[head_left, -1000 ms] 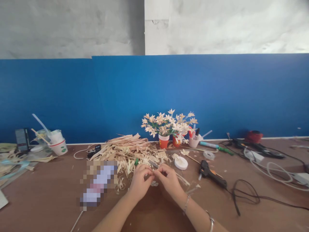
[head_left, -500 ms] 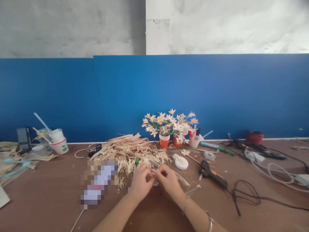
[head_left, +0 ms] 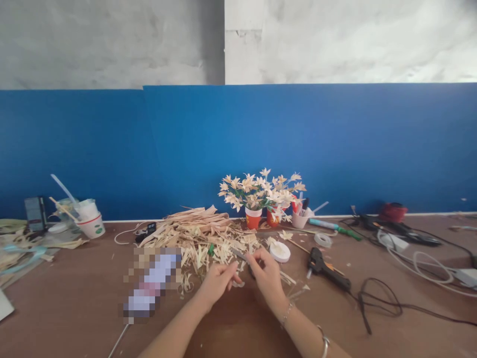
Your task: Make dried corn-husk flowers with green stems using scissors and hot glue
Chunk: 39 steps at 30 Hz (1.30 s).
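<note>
My left hand is closed low over the table, thumb against fingers, at the near edge of a heap of pale dry husk strips; what it holds, if anything, is too small to name. Just right of it, my right hand has its fingers round the dark handle of scissors, whose grey blades point up and left over the scraps. The hands are apart. A white round lid with a pale piece on it lies beyond my right hand.
Pale flowers stand in red cups by the blue partition. On the right are a tape roll, a black glue gun and cables. A blurred phone-like object and a white cup are on the left.
My hands, fingertips together before, have separated. The left moved left and down; the right moved slightly right and up, now with the scissors in it.
</note>
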Motion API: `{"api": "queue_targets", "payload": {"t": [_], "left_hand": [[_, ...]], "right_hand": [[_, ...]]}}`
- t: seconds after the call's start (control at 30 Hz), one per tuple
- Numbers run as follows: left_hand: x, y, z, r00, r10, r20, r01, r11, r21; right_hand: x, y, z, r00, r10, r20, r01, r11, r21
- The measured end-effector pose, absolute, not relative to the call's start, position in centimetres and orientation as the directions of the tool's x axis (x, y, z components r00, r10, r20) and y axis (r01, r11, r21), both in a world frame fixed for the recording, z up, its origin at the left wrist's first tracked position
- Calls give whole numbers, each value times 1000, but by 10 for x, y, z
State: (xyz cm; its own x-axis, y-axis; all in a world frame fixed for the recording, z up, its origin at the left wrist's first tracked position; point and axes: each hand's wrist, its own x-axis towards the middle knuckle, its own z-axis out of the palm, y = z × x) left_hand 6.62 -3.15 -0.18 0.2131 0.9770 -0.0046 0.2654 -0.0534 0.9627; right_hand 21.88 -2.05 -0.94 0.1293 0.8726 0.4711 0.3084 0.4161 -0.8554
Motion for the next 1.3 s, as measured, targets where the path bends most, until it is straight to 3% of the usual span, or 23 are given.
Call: {"api": "queue_targets", "payload": {"t": [0.1, 0.27, 0.43, 0.53, 0.77, 0.93, 1.07, 1.3], "left_hand": [[73, -35, -2, 274, 936, -220, 54, 213, 976], [66, -33, -2, 287, 912, -294, -161, 348, 924], [58, -30, 0, 356, 889, -289, -132, 354, 926], [54, -29, 0, 392, 877, -279, -47, 322, 946], [53, -29, -1, 348, 904, -248, -40, 279, 960], [62, -30, -4, 237, 968, -79, 83, 61, 995], [64, -29, -7, 219, 967, 134, 161, -171, 972], [62, -30, -6, 194, 956, 222, 206, -261, 943]], "right_hand": [[215, -26, -6, -15, 828, 560, 340, 531, -776], [213, -35, 0, -292, 745, 600, 329, 667, -668], [216, -39, 3, -442, 658, 610, 360, 753, -551], [216, -39, 1, -495, 648, 579, 306, 753, -582], [213, -30, -8, -284, 865, 413, 337, 493, -802], [210, -23, -12, -259, 960, 109, 50, 126, -991], [212, -23, -10, -330, 944, -22, -104, -60, -993], [215, -25, -9, -405, 914, -31, -235, -137, -962]]}}
